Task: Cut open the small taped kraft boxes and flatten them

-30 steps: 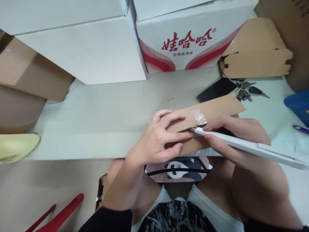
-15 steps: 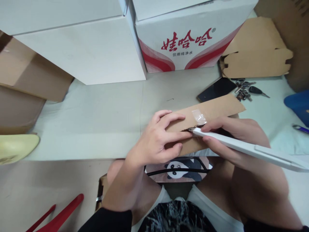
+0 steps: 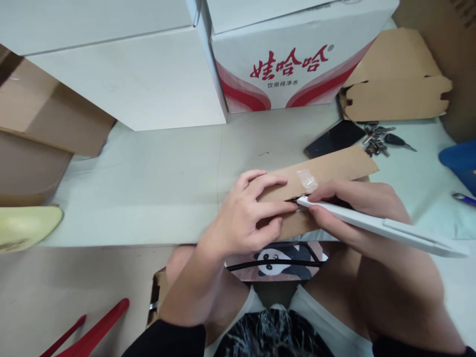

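A small brown cardboard piece [image 3: 334, 163] with clear tape on its upper flap lies at the table's front edge. My left hand [image 3: 245, 213] rests on its left part, fingers spread, with the index finger along the gap between the upper and lower parts. A slim white utility knife [image 3: 383, 225] is pinched between the thumb and fingers of my right hand [image 3: 360, 208]. Its tip sits in the gap by my left index fingertip, below the tape. The blade is hidden there, and the cardboard edge beside it looks ragged.
Behind stand white boxes [image 3: 130, 84] and a red-and-white carton [image 3: 275, 94]. A black phone [image 3: 334, 139], keys [image 3: 377, 139] and folded cardboard [image 3: 397, 96] lie beyond the work. At right is a blue object [image 3: 459, 161]; a yellow-green object [image 3: 29, 225] is at left.
The knife tip has slid slightly deeper into the gap, and its metal end no longer shows. The knife's back end has moved slightly left and up. My left hand stays in place.
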The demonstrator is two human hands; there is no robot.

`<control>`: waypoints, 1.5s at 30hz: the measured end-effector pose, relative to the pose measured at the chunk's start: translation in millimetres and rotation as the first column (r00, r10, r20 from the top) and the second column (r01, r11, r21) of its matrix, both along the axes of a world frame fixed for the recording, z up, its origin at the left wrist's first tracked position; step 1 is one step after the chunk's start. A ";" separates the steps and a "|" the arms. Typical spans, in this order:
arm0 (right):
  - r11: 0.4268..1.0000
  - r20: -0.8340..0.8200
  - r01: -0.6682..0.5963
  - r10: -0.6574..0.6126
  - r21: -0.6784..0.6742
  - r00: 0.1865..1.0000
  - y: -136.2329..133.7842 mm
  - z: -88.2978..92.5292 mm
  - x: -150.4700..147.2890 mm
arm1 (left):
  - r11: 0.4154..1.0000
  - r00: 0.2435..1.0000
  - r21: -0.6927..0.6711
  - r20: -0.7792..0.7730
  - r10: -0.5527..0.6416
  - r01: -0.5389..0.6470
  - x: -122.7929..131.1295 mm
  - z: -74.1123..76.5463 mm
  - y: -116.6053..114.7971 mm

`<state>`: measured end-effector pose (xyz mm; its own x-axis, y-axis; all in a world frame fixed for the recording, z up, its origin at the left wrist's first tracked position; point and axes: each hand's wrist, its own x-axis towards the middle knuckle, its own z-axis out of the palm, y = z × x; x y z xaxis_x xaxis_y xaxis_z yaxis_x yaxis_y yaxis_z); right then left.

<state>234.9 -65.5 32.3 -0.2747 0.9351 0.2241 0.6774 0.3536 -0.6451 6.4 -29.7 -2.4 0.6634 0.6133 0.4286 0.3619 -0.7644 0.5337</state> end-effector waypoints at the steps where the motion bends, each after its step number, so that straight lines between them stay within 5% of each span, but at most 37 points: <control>1: 1.000 -0.005 -0.003 0.003 -0.009 1.000 0.3 1.2 0.5 | 1.000 1.000 -0.002 -0.001 0.001 -0.001 0.1 0.1 -0.2; 29: 0.999 -0.021 -0.022 0.021 -0.042 1.000 0.9 4.2 8.7 | 0.984 0.989 -0.171 -0.146 0.033 -0.058 -0.8 7.6 -7.4; 40: 0.995 0.007 0.070 -0.070 -0.068 0.998 1.5 2.3 8.9 | 0.984 0.987 -0.166 -0.155 0.033 -0.059 0.0 6.4 -7.5; 45: 0.995 -0.125 0.039 -0.050 -0.090 0.991 -1.4 5.1 16.5 | 0.991 0.994 -0.128 -0.110 0.026 -0.040 -0.1 4.3 -6.4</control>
<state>251.4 -66.9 37.5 -0.2070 0.9632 0.1714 0.6021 0.2635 -0.7536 6.3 -36.2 1.9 0.6801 0.6811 0.2713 0.4463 -0.6782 0.5838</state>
